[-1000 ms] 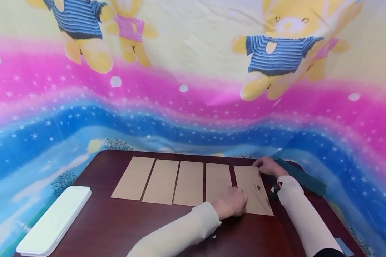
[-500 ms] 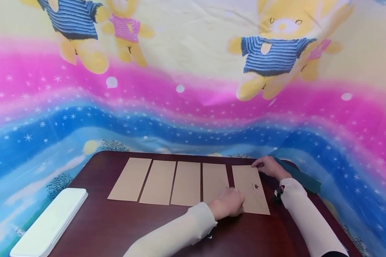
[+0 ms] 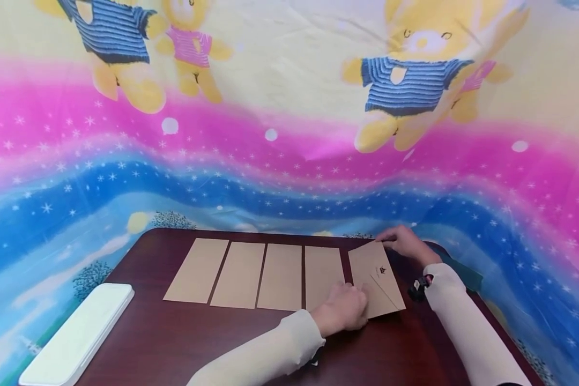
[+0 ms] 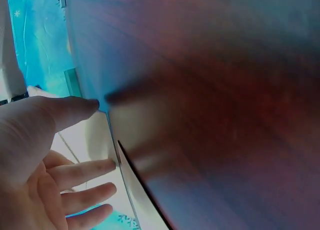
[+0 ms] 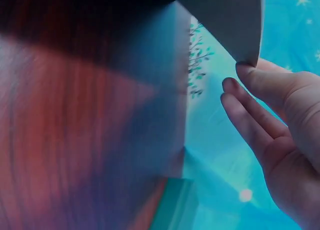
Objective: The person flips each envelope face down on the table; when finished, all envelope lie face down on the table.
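The rightmost tan paper envelope (image 3: 378, 262) bears a small dark crown mark and a diagonal line. Its far edge and right side are lifted off the brown table. At the far right corner my right hand (image 3: 405, 245) pinches it between thumb and index finger; in the right wrist view the raised corner (image 5: 225, 25) hangs from those fingertips. My left hand (image 3: 344, 308) is by the near left corner. In the left wrist view its fingers (image 4: 90, 199) are nearly straight, apart from the thumb, against or close to the paper; contact is hard to tell.
Several more tan paper pieces, such as the leftmost one (image 3: 196, 271), lie in a row leftward. A white case (image 3: 79, 332) stands on the table's left side. A dark green box (image 3: 465, 273) is partly behind the right forearm. Patterned cloth (image 3: 289, 161) hangs behind.
My right hand has raised the envelope's far right corner, and the envelope now tilts off the table. My left hand has stayed almost in place.
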### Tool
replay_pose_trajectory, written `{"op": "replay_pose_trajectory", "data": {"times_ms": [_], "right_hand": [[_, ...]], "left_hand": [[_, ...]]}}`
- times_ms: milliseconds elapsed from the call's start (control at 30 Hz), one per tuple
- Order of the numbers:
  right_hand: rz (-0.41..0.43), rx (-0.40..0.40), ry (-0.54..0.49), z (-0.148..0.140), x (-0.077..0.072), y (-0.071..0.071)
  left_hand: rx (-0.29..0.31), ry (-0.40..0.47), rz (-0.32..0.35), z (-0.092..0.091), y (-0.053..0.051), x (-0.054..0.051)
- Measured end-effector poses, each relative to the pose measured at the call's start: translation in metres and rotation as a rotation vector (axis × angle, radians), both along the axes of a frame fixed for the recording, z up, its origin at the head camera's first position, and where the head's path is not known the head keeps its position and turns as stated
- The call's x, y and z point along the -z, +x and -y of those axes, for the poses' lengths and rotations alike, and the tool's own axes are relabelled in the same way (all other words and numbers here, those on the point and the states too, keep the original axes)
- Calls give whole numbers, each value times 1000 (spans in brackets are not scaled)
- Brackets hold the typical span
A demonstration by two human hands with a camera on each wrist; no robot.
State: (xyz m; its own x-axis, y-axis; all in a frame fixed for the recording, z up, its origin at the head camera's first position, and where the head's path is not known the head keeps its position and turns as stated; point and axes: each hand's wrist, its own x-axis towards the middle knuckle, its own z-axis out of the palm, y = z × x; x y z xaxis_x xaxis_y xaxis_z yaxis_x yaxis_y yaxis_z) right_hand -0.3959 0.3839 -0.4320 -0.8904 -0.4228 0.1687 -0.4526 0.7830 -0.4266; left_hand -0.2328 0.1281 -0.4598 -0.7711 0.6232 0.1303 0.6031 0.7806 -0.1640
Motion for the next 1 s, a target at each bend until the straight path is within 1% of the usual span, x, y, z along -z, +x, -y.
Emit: {"op": "replay_pose_trajectory", "data": {"times_ms": [100, 200, 400, 567, 667, 800, 1000], "right_hand": [[1, -8, -10, 6, -7, 1], [9, 5, -11, 11, -11, 1], [46, 16, -57, 19, -15, 3], [88, 22, -111, 26, -16, 4], [101, 21, -136, 31, -17, 3], [110, 18, -156, 41, -19, 1], [119, 16, -154, 50, -19, -1]], "left_hand": [[-5, 40, 41, 0, 3, 1], [-15, 47, 71, -1, 5, 2], [-36, 10, 70, -2, 8, 2], [-50, 13, 81, -4, 8, 3], [-59, 26, 84, -6, 6, 5], [-88, 56, 85, -8, 5, 4], [-117, 102, 144, -8, 6, 0]]}}
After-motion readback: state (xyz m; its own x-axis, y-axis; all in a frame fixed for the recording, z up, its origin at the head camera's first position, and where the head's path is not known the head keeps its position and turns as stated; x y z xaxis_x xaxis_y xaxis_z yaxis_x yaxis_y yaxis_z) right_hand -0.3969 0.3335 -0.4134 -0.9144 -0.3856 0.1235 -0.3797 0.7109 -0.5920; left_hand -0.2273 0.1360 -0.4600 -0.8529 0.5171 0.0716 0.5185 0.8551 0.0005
